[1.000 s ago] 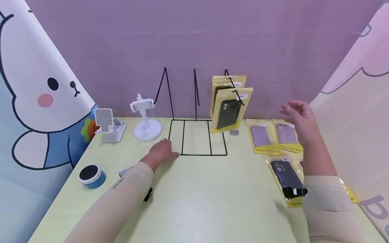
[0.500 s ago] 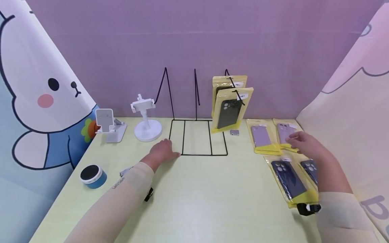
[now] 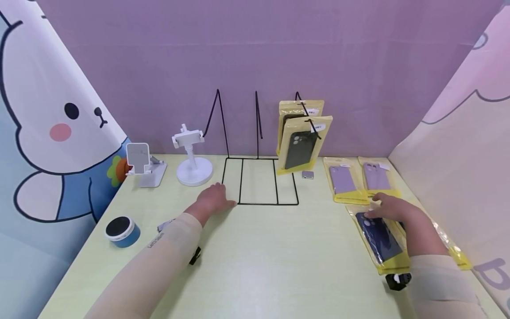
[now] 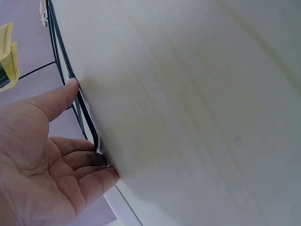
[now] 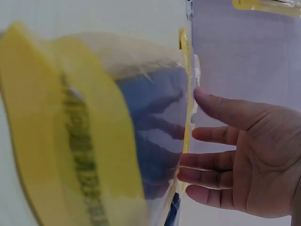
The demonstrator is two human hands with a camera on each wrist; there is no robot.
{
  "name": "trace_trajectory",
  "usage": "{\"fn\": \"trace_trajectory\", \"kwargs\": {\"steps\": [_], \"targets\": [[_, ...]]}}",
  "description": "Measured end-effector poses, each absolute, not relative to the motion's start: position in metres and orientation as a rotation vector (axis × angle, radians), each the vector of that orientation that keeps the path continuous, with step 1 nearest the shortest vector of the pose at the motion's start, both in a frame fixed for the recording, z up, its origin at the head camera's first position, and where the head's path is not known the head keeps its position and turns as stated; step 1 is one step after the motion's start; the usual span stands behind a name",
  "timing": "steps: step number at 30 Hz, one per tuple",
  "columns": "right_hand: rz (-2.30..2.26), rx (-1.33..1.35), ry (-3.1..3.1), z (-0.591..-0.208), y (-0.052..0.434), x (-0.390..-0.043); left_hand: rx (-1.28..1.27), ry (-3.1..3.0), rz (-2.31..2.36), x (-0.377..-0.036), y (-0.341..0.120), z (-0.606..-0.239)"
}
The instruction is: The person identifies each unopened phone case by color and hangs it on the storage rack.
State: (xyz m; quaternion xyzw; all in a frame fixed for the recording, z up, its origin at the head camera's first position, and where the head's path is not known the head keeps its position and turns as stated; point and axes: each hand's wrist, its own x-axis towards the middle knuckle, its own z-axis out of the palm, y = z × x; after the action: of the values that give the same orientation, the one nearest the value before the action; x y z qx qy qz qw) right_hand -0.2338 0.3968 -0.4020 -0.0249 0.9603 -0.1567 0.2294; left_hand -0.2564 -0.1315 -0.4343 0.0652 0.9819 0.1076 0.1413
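Nearest us on the right, our right hand (image 3: 392, 209) rests with relaxed, spread fingers on the top edge of a dark blue phone case in its yellow-backed sleeve (image 3: 380, 239), which lies flat on the pale green table (image 3: 271, 261); nothing is pinched yet. A second dark case pack (image 3: 446, 246) lies just beside it, partly under our forearm. Our left hand (image 3: 213, 200) presses, fingers straight, on the front left corner of the black wire display rack (image 3: 259, 181).

We judge the work partly done: two black case packs (image 3: 303, 141) already hang on the rack's right-hand hook, while the middle and left hooks are bare. Still flat on the table are the two dark blue packs and, farther back, two lilac case packs (image 3: 358, 179).

Only the head view gives that layout, plus the blue round speaker (image 3: 121, 231), a small grey item (image 3: 307, 174) below the hanging packs, the white phone stand (image 3: 193, 155) and the folding stand (image 3: 144, 166) (none of them touched). The right wrist view shows what the head view hides: the fingers (image 5: 221, 160) are straight and apart at the sleeve's (image 5: 146, 136) edge, though blur makes actual contact hard to confirm there. The left wrist view shows the thumb and fingertips (image 4: 101, 176) set against the rack's wire (image 4: 77, 99).
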Motion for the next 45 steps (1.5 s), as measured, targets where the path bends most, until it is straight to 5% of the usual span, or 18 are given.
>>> {"fn": "trace_trajectory", "kwargs": {"steps": [24, 45], "targets": [[-0.585, -0.260, 2.558, -0.389, 0.396, -0.225, 0.181, 2.848, 0.298, -0.256, -0.130, -0.433], [-1.236, -0.624, 2.486, -0.355, 0.320, -0.213, 0.181, 2.839, 0.311, -0.256, -0.131, -0.434]]}}
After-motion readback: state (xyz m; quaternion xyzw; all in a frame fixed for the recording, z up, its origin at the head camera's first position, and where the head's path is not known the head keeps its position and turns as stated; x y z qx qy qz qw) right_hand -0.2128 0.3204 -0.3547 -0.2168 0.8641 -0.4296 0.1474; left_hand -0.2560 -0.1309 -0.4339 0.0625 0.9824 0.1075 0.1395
